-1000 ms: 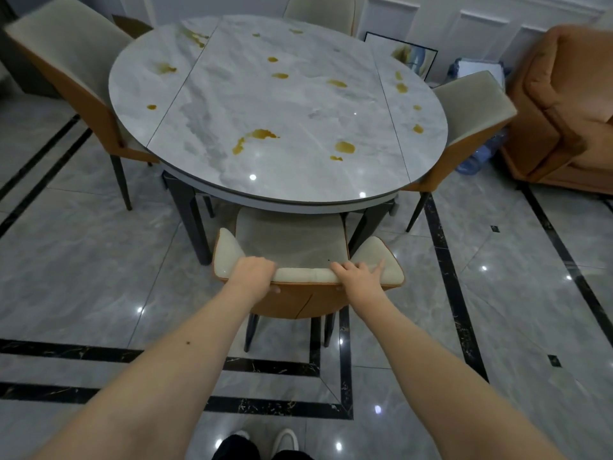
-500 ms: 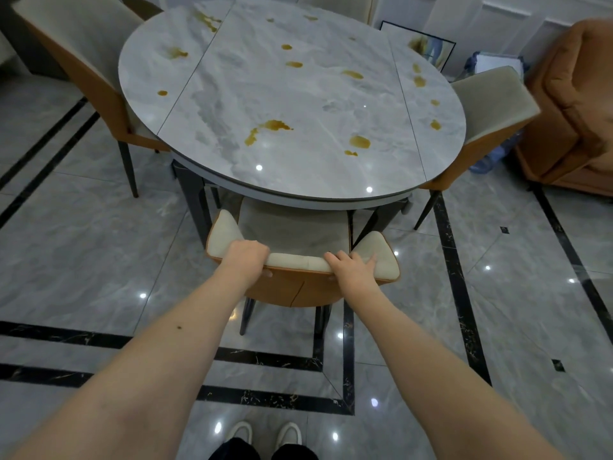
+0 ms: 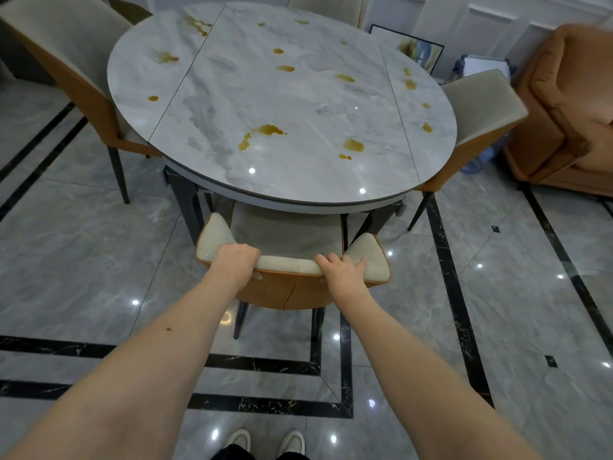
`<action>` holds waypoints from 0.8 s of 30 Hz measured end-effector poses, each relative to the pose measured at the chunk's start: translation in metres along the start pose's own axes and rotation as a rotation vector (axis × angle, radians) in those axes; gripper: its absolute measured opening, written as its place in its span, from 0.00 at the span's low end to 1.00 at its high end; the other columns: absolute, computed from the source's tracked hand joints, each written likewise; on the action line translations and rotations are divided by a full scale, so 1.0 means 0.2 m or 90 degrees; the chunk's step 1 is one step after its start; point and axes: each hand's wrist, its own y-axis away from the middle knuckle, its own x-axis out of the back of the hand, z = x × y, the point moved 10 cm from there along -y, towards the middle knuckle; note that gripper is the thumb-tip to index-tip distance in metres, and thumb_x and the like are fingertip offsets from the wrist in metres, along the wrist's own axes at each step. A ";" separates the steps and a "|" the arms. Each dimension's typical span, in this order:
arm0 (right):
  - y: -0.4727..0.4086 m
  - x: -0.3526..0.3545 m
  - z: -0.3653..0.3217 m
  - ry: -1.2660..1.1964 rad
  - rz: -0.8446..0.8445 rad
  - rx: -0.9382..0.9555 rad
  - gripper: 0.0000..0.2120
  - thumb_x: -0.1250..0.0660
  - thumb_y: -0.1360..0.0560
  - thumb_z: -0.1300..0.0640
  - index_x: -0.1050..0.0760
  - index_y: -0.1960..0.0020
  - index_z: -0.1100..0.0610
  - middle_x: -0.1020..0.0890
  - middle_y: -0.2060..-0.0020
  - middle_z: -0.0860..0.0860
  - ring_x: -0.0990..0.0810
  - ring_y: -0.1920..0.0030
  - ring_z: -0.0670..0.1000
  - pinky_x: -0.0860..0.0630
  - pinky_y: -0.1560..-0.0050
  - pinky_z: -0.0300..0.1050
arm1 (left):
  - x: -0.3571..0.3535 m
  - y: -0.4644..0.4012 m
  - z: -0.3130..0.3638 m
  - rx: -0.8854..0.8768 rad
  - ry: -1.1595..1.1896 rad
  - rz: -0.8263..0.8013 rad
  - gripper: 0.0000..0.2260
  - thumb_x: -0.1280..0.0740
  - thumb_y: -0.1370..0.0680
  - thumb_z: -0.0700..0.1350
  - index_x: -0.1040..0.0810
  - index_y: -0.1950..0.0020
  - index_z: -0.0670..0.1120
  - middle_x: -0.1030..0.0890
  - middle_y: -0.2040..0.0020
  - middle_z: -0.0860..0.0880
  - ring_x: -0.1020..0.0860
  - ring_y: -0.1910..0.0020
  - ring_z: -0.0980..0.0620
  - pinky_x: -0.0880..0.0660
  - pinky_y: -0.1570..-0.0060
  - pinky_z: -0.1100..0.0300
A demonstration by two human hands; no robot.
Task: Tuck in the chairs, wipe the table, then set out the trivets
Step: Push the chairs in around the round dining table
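A round grey marble table fills the upper middle, spattered with several yellow-brown stains. Right in front of me stands the near chair, cream cushion and orange back, with its seat partly under the table's edge. My left hand grips the top of its backrest on the left side. My right hand holds the same backrest top toward the right, fingers laid over the cushion and thumb behind. No cloth or trivet is in view.
A left chair and a right chair stand angled out from the table; a far chair shows at the top. An orange sofa sits at right, a framed picture leans on the wall. Glossy tiled floor all around.
The near chair has slid forward, so more of its seat is under the table. Both hands have kept hold of its backrest and I have stepped closer.
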 end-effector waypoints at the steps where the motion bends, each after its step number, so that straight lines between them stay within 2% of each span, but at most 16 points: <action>1: 0.00 0.00 -0.02 -0.003 -0.001 -0.002 0.24 0.36 0.24 0.60 0.40 0.32 0.49 0.30 0.37 0.52 0.34 0.35 0.59 0.47 0.31 0.71 | 0.00 0.00 -0.02 0.001 0.001 0.001 0.14 0.37 0.23 0.57 0.27 0.44 0.48 0.21 0.47 0.48 0.22 0.47 0.47 0.28 0.50 0.55; 6: -0.02 -0.02 -0.08 -0.015 -0.008 -0.010 0.24 0.35 0.24 0.56 0.40 0.32 0.49 0.30 0.38 0.52 0.34 0.35 0.59 0.46 0.31 0.70 | 0.00 0.00 -0.09 0.002 0.004 0.018 0.14 0.36 0.23 0.56 0.26 0.45 0.49 0.20 0.47 0.48 0.22 0.47 0.48 0.29 0.50 0.55; 12: -0.03 0.00 -0.08 -0.025 -0.015 -0.005 0.22 0.36 0.23 0.57 0.39 0.33 0.49 0.30 0.37 0.53 0.34 0.35 0.59 0.47 0.31 0.71 | 0.01 0.00 -0.09 -0.009 -0.006 0.032 0.13 0.36 0.23 0.56 0.27 0.44 0.49 0.20 0.48 0.48 0.22 0.47 0.48 0.29 0.51 0.55; 16: -0.04 0.00 -0.08 -0.021 -0.020 -0.008 0.26 0.34 0.25 0.59 0.40 0.32 0.48 0.30 0.37 0.52 0.35 0.34 0.59 0.47 0.32 0.71 | 0.02 -0.01 -0.10 -0.002 -0.001 0.033 0.14 0.36 0.23 0.56 0.28 0.44 0.49 0.20 0.47 0.48 0.22 0.47 0.48 0.29 0.50 0.55; 24: -0.04 0.00 -0.05 0.000 -0.006 -0.008 0.26 0.35 0.24 0.60 0.41 0.31 0.47 0.30 0.36 0.52 0.35 0.34 0.59 0.48 0.32 0.72 | 0.03 0.00 -0.07 0.016 0.006 0.054 0.13 0.35 0.23 0.53 0.27 0.43 0.48 0.21 0.47 0.48 0.22 0.47 0.48 0.28 0.50 0.56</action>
